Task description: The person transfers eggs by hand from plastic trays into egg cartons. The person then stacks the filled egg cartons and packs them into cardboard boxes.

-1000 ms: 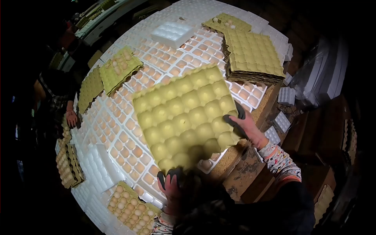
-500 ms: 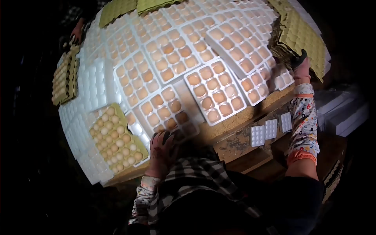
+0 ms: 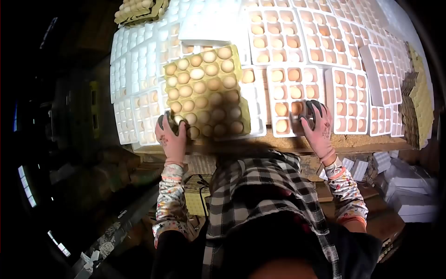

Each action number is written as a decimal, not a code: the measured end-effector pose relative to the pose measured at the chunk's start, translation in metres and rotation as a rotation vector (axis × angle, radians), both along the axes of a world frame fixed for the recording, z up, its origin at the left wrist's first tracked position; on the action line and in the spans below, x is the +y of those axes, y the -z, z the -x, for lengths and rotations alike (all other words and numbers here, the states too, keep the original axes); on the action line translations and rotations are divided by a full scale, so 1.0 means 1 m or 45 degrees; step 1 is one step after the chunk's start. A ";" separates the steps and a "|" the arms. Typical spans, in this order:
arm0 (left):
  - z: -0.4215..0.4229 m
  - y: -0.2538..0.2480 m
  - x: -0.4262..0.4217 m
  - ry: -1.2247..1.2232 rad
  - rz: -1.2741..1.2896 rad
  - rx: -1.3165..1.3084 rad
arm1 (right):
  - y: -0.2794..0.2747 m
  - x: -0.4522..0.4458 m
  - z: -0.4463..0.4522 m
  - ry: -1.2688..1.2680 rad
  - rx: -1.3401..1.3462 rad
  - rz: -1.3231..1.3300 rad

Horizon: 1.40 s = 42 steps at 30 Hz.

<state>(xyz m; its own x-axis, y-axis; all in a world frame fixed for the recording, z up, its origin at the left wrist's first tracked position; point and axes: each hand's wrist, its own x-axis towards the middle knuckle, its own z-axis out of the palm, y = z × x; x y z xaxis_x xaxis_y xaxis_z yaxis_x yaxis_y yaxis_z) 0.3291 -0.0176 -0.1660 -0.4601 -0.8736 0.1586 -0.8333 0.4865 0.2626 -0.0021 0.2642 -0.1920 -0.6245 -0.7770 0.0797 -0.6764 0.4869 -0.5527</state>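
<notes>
My left hand [image 3: 174, 138], in a pink glove with dark fingertips, curls around a pale egg [image 3: 179, 120] at the near left corner of a yellowish pulp egg tray [image 3: 246, 118]. Rows of brown and cream eggs fill most of that tray. My right hand [image 3: 319, 128], gloved alike, bends its fingers and thumb over the near right cells of a white foam egg tray [image 3: 273, 100]. Brown eggs [image 3: 281, 109] sit in this tray's other cells. What the right fingers hold, if anything, is hidden by them and by shadow.
Other white egg trays [image 3: 320, 39] cover the table, some stacked. An upturned white tray [image 3: 204, 25] lies behind the pulp tray. Pulp trays [image 3: 420, 102] are piled at the right, and wrapped white packs [image 3: 411, 186] stand below the table edge [image 3: 348, 145].
The view has swung left. My right hand has left the pulp tray pile for the white tray near me. My left hand has moved from that tray's edge to the egg-filled pulp tray.
</notes>
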 end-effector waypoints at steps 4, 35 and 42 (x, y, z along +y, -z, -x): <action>-0.015 0.048 -0.082 -0.261 -0.391 0.295 | -0.002 -0.083 -0.058 0.002 -0.748 0.218; 0.058 -0.027 -0.030 0.012 -1.051 0.996 | -0.044 -0.086 -0.095 0.611 -1.512 0.465; 0.211 -0.009 0.113 0.196 -1.396 0.696 | -0.049 0.071 0.083 0.607 -1.163 0.358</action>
